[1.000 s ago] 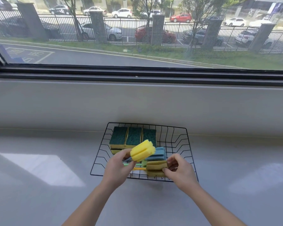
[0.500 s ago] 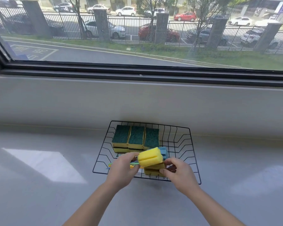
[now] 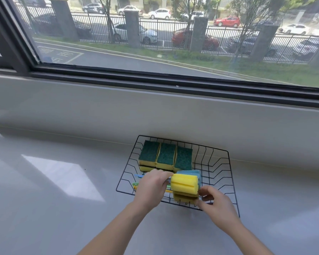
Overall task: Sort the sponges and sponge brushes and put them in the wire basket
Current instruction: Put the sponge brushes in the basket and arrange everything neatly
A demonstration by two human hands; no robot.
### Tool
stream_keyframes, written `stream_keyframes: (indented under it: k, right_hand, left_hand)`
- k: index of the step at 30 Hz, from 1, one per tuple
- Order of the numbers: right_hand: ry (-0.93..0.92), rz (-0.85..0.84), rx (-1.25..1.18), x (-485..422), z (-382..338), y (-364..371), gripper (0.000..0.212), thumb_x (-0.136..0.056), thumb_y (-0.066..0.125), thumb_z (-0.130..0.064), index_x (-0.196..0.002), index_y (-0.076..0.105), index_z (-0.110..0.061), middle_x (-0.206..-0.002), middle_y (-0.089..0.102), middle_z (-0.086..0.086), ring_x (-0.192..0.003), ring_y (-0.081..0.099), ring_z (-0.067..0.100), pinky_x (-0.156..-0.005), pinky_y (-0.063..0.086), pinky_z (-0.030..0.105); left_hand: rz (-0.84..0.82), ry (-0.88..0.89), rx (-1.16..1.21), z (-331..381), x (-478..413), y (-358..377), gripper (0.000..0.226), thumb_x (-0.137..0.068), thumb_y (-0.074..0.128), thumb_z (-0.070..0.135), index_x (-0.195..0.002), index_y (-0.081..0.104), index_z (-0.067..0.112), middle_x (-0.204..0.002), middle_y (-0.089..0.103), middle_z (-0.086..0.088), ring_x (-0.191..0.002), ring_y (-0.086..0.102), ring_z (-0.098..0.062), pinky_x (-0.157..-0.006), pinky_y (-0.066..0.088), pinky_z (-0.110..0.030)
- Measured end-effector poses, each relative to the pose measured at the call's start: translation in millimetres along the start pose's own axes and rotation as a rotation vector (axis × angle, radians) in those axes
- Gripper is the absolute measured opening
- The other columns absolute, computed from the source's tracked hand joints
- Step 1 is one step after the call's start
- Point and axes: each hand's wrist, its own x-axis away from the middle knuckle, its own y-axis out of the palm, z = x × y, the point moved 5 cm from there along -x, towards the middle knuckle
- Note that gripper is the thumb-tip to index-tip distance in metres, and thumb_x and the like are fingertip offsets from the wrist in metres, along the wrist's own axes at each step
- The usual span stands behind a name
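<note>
Sponge brush (image 3: 184, 184), its yellow head atop a blue one (image 3: 190, 173) and another yellow one (image 3: 185, 197), sits at the front of the black wire basket (image 3: 228, 162), its handle pinched by the left hand (image 3: 152, 188). The right hand (image 3: 216, 204) curls its fingers against the lower yellow head. Three green-topped sponges (image 3: 165, 156) line the basket's back left, its right side bare wire. The basket rests on a glossy grey counter (image 3: 63, 199) below a window (image 3: 173, 34) facing parked cars and a fence.

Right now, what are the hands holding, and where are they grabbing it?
The left hand holds the yellow sponge brush by its handle, beside the head. The right hand touches the stacked sponge under it.
</note>
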Motion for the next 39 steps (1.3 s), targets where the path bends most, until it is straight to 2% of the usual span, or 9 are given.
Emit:
stream_keyframes:
  k: [11,17,20,22,24,27,29,32,39]
  right_hand:
    - [0.040,0.010,-0.012,-2,0,1,0.030,-0.080,0.082,-0.018,-0.097,0.068,-0.037,-0.094,0.073,-0.016,-0.092,0.065,0.005,-0.075,0.059,0.029]
    - [0.039,0.085,-0.159,1,-6,-8,0.043,-0.080,0.079,-0.011,-0.110,0.060,-0.035,-0.114,0.062,-0.012,-0.108,0.058,0.003,-0.078,0.051,0.025]
    - [0.060,0.153,-0.235,-10,-19,-12,0.031,-0.093,0.067,-0.025,-0.122,0.057,-0.031,-0.121,0.059,-0.012,-0.110,0.054,-0.002,-0.079,0.045,0.023]
    - [0.070,0.121,-0.205,-20,-27,-9,0.020,-0.099,0.054,-0.038,-0.118,0.060,-0.034,-0.120,0.061,-0.010,-0.108,0.055,0.000,-0.083,0.045,0.027]
    - [0.050,0.096,-0.151,-24,-30,-3,0.032,-0.100,0.047,-0.044,-0.123,0.064,-0.029,-0.117,0.061,-0.009,-0.110,0.055,0.003,-0.086,0.045,0.027]
    - [0.043,0.083,-0.095,-19,-27,5,0.055,-0.095,0.046,-0.053,-0.140,0.054,-0.022,-0.124,0.055,-0.012,-0.111,0.052,-0.002,-0.087,0.044,0.020]
    - [0.024,0.056,-0.053,-15,-27,9,0.067,-0.088,0.046,-0.061,-0.145,0.048,-0.025,-0.131,0.051,-0.012,-0.116,0.049,0.001,-0.096,0.047,0.026]
    - [0.018,0.055,-0.091,-14,-31,6,0.071,-0.084,0.046,-0.063,-0.143,0.051,-0.025,-0.132,0.052,-0.012,-0.121,0.049,0.004,-0.100,0.050,0.033]
    - [0.100,0.022,-0.220,-11,-31,4,0.071,-0.083,0.047,-0.061,-0.143,0.051,-0.024,-0.134,0.052,-0.008,-0.121,0.050,0.004,-0.107,0.046,0.038]
  left_hand:
    - [-0.032,-0.056,-0.018,-15,8,10,0.014,-0.093,0.056,0.023,-0.094,0.070,0.020,-0.093,0.069,0.003,-0.088,0.059,-0.018,-0.073,0.050,-0.037]
    - [-0.031,-0.038,-0.015,-15,5,11,0.016,-0.094,0.057,0.024,-0.087,0.070,0.019,-0.087,0.068,0.003,-0.081,0.057,-0.015,-0.065,0.041,-0.028]
    - [-0.034,-0.054,-0.010,-15,4,12,0.015,-0.094,0.058,0.025,-0.086,0.071,0.020,-0.085,0.067,0.004,-0.079,0.055,-0.013,-0.064,0.042,-0.027]
    - [-0.025,-0.076,0.005,-17,3,13,0.015,-0.094,0.058,0.027,-0.090,0.072,0.022,-0.087,0.067,0.005,-0.080,0.055,-0.012,-0.065,0.045,-0.028]
    - [-0.028,-0.109,0.023,-18,2,14,0.017,-0.094,0.057,0.029,-0.097,0.074,0.026,-0.090,0.068,0.007,-0.085,0.056,-0.013,-0.070,0.051,-0.032]
    - [-0.038,-0.124,0.023,-20,0,16,0.020,-0.096,0.055,0.030,-0.101,0.074,0.027,-0.093,0.070,0.007,-0.089,0.057,-0.015,-0.076,0.051,-0.037]
    - [-0.036,-0.119,-0.018,-20,-3,16,0.020,-0.096,0.054,0.030,-0.097,0.073,0.027,-0.092,0.070,0.008,-0.091,0.056,-0.016,-0.080,0.048,-0.037]
    - [-0.038,-0.068,-0.033,-17,-5,18,0.020,-0.097,0.052,0.028,-0.092,0.072,0.025,-0.087,0.069,0.007,-0.086,0.054,-0.017,-0.077,0.046,-0.037]
    - [-0.045,-0.057,0.023,-14,-5,18,0.019,-0.096,0.055,0.032,-0.105,0.072,0.032,-0.092,0.070,0.011,-0.086,0.055,-0.013,-0.072,0.047,-0.033]
